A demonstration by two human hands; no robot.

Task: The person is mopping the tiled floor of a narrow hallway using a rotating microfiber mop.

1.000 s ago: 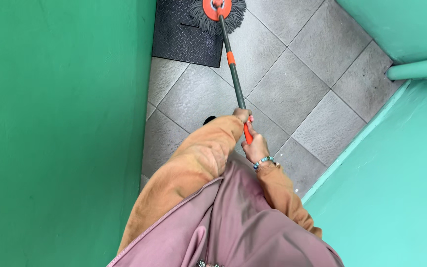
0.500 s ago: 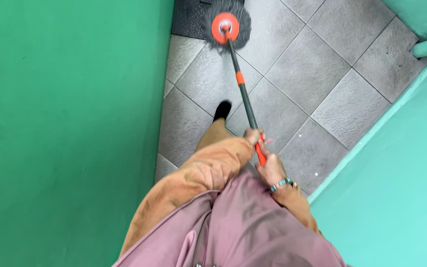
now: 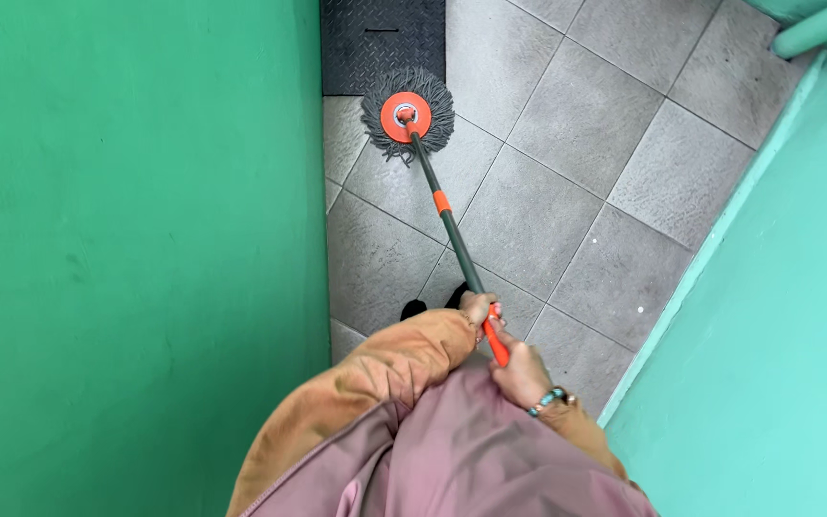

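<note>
I hold a mop by its dark handle [image 3: 452, 235] with orange bands. My left hand [image 3: 478, 309] grips the handle higher toward the mop end, my right hand [image 3: 521, 371], with a beaded bracelet on the wrist, grips the orange end section just below it. The round mop head [image 3: 408, 116], grey strands around an orange disc, rests on the grey floor tiles [image 3: 567, 191] just below a black ribbed mat [image 3: 380, 43]. Both arms wear tan sleeves over a mauve garment.
A dark green wall [image 3: 136, 249] runs close along the left. A light teal wall [image 3: 777, 287] closes the right side, with a teal pipe [image 3: 820, 24] at top right. A dark shoe tip [image 3: 414, 309] shows beside my left hand.
The mop head has been pulled back toward me, off the black mat and onto the grey tiles. My hands stay in the same grip on the handle.
</note>
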